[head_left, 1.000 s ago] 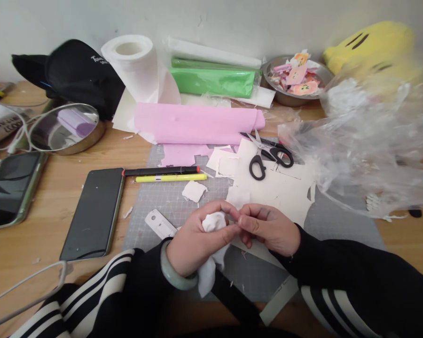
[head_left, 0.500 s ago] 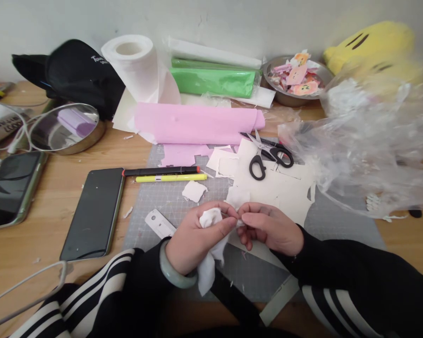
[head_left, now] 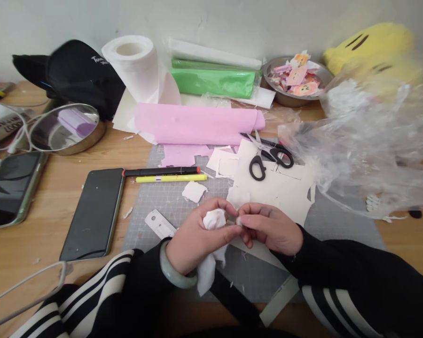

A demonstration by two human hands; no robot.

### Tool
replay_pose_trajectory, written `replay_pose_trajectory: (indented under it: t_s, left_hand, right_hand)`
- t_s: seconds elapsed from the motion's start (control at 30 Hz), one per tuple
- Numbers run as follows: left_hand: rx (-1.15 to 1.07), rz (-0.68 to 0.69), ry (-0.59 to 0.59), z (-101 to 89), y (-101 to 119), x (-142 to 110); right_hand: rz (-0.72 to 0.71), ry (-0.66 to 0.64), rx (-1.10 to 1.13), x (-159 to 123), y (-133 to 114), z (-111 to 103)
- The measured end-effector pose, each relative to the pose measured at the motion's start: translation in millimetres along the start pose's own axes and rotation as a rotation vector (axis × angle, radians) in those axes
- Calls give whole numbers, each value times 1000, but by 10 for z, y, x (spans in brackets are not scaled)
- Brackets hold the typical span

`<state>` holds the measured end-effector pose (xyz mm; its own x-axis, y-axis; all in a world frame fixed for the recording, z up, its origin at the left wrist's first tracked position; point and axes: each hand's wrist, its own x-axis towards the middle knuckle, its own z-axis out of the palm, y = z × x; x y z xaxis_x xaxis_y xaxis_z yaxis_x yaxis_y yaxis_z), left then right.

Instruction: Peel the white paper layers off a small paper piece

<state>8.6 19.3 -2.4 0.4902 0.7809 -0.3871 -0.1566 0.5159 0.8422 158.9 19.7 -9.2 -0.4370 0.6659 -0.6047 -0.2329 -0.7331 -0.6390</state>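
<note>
My left hand (head_left: 197, 232) is curled round a crumpled white tissue (head_left: 214, 219), whose loose end hangs below the palm by the wrist bangle. My right hand (head_left: 270, 227) meets the left fingertips in a pinch. Between the pinched fingers sits a small white bit, perhaps part of the tissue; the fingers mostly hide it. Both hands are over the grey cutting mat (head_left: 155, 197). Just beyond them lie a torn white piece (head_left: 194, 191) and a cream paper sheet (head_left: 278, 192) with black-handled scissors (head_left: 257, 168) on it. A metal ruler (head_left: 158, 224) pokes out beside my left hand.
A phone (head_left: 93, 213), a black marker (head_left: 162, 172) and a yellow marker (head_left: 171, 178) lie left. Behind are folded pink paper (head_left: 200, 124), a tissue roll (head_left: 132, 70) and a bowl of paper cutouts (head_left: 278, 89). Crumpled clear plastic (head_left: 377, 145) spreads at right.
My left thumb and fingers have shifted slightly right, closer to my right fingertips. The tissue in my left palm looks more bunched. The things on the table have stayed put.
</note>
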Motion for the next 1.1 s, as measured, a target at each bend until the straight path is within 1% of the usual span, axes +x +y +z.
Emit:
replay_pose_trajectory:
  t_s: [0.07, 0.23, 0.3, 0.47, 0.6, 0.73, 0.87, 1.0, 1.1]
  left_hand:
    - [-43, 9, -37, 10, 7, 0]
    - [-104, 25, -30, 22, 13, -7]
    - [-85, 23, -10, 20, 15, -8]
    - [23, 8, 101, 4, 25, -8]
    - [4, -3, 98, 2, 31, -9]
    - [36, 12, 113, 6, 28, -10]
    - [48, 21, 111, 0, 20, -17]
    - [84, 34, 136, -15, 14, -20]
    - [71, 39, 102, -6, 22, -12]
  right_hand:
    - [4, 14, 11, 2, -7, 7]
    - [-45, 19, 35, -9, -15, 3]
    - [-79, 13, 25, -16, -12, -2]
    - [-111, -3, -26, -38, -1, 13]
    - [-133, 1, -66, -57, 5, 28]
    - [-160, 19, -96, -69, -2, 30]
    - [-149, 33, -114, -64, -10, 28]
    - [-146, 55, -121, -52, -3, 28]
    - [-150, 67, -134, -53, 5, 37]
